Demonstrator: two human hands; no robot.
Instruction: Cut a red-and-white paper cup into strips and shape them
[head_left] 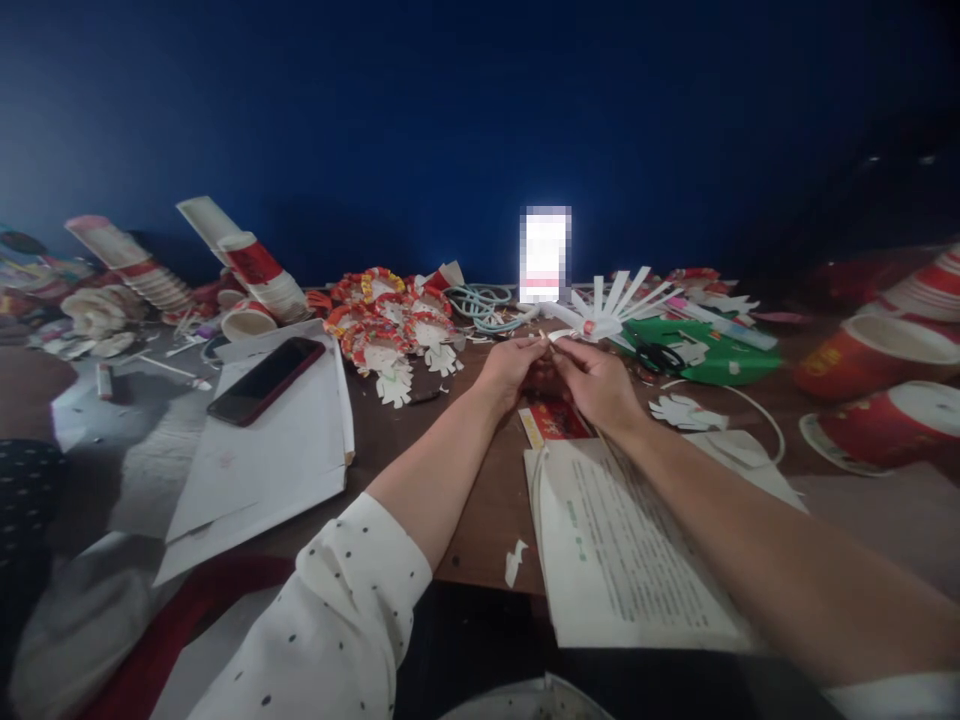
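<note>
Over the middle of the table, my left hand [514,368] and my right hand [600,385] meet with fingertips pinched. Between them is a small white paper piece [561,335], partly hidden by the fingers. Just behind stands a paper cup cut into spread strips [619,300]. Black-handled scissors [660,355] lie to the right on a green sheet [739,370]. A white hand-shaped paper cutout [686,412] rests near my right wrist. Below the hands lies a red card [556,420].
An open book [622,540] lies under my right forearm. On the left, a phone [266,380] rests on white papers [292,450]. Red-and-white paper crafts [390,325] and stacked paper cups [259,275] line the back. More red cups [892,420] stand right; a bright screen [545,250] glows behind.
</note>
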